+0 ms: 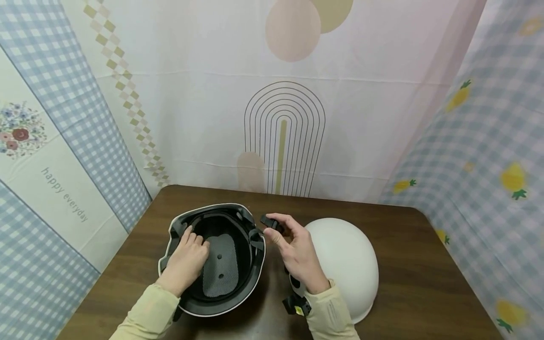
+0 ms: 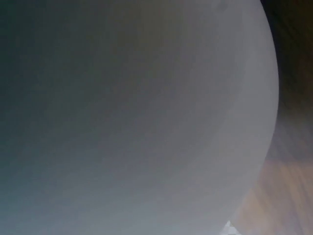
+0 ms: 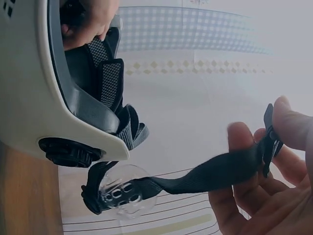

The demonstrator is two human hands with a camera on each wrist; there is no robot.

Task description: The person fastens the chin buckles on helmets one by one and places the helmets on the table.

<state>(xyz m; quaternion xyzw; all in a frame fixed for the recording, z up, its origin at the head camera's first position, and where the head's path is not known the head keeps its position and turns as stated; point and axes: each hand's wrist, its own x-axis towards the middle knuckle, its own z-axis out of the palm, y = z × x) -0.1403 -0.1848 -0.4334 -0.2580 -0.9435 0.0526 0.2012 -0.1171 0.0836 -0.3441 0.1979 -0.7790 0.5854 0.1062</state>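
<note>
Brown table point(image 1: 408, 264), patterned cloth point(image 1: 204, 118) behind. Upturned helmet point(image 1: 221, 264) is set beneath fingers of left hand point(image 1: 185, 261); whether anything's gripped there can't be told. Black buckle point(image 3: 268, 139) is pinched by right hand point(image 1: 299, 254). Helmet judged stiff, light, slick; best held by rim point(image 1: 212, 309). Soft strap point(image 3: 210, 174) best taken at buckle.

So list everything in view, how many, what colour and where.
Upturned helmet: 1, white and black, left
Domed helmet: 1, white, right
Chin strap: 1, black, beside upturned helmet
Chin cup: 1, clear, on strap
Buckle: 1, black, strap's end
Table: 1, brown, underneath
Back cloth: 1, white, behind table
Checked cloths: 2, blue-white, both sides
Labelled device: 1, black, by right wrist
Sleeves: 2, pale yellow, both arms
Left hand: 1, bare, in upturned helmet
Right hand: 1, bare, pinching buckle
</note>
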